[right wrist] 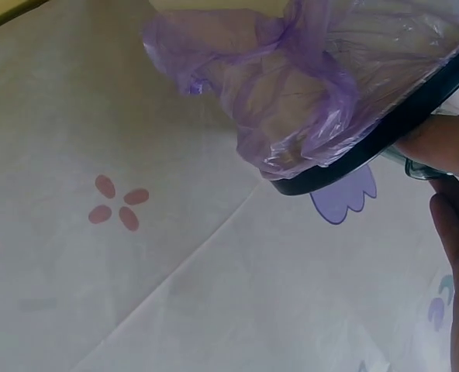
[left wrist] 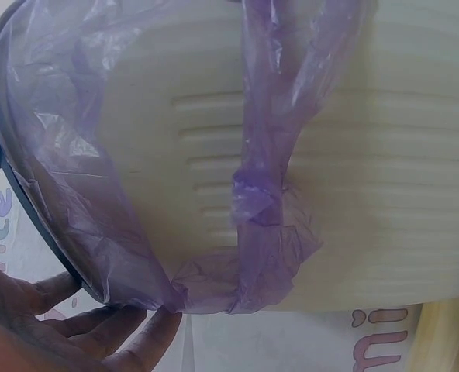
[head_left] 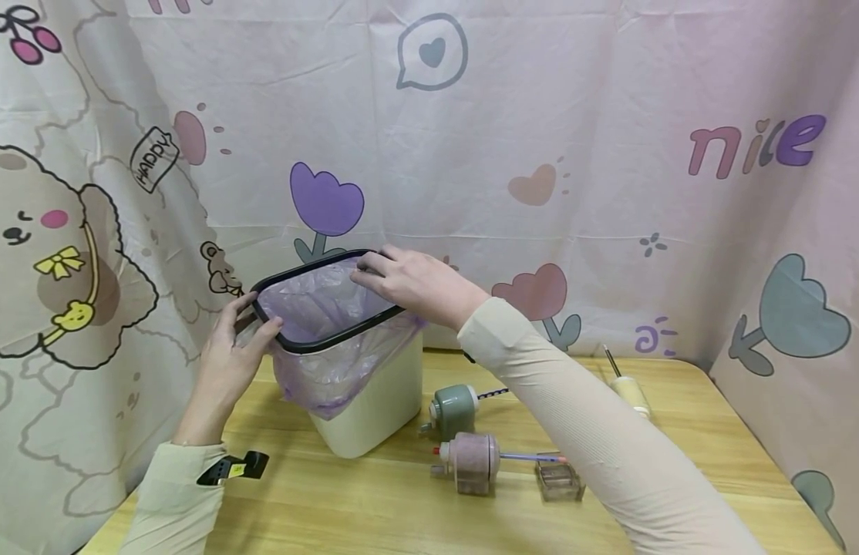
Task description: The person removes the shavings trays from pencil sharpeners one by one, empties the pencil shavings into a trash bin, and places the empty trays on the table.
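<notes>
A cream trash can (head_left: 384, 401) stands on the table at left of centre, lined with a thin purple trash bag (head_left: 318, 378) whose edge hangs down outside. A black rim ring (head_left: 332, 339) sits around the mouth over the bag. My left hand (head_left: 237, 347) grips the ring at its left end, thumb on the near side; in the left wrist view its fingertips (left wrist: 163, 322) meet the bag's folded edge. My right hand (head_left: 422, 285) reaches over the far right part of the mouth and holds the ring there. In the right wrist view, its thumb (right wrist: 439, 143) lies against the ring.
Right of the can lie a green crank pencil sharpener (head_left: 453, 408) and a pink one (head_left: 474, 462), each with a pencil in it. A small clear brown box (head_left: 560, 482) and a cream cylinder (head_left: 631, 395) with a pencil are farther right. Printed curtains surround the wooden table (head_left: 374, 509).
</notes>
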Motion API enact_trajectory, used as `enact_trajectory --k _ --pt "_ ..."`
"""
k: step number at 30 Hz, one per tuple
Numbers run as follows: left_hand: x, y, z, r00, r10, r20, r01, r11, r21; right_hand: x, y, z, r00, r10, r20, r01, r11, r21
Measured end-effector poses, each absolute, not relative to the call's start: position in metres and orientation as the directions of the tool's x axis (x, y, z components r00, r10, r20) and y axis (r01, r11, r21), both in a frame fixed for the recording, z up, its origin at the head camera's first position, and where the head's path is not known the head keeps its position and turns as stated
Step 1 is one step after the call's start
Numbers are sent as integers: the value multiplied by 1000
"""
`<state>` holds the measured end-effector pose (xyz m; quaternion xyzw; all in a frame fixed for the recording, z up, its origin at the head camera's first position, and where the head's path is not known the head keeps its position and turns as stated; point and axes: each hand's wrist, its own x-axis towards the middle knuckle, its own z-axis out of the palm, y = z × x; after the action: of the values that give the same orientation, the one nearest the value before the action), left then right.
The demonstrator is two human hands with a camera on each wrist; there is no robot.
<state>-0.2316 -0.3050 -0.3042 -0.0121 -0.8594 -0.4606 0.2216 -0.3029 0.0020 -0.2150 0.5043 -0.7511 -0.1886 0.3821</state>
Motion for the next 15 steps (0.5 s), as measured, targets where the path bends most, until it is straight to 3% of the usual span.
enact_trajectory --k 15 --pt "-230 -303 -303 -900 -186 394 223 580 784 -295 -1 -212 -197 -920 340 -607 386 694"
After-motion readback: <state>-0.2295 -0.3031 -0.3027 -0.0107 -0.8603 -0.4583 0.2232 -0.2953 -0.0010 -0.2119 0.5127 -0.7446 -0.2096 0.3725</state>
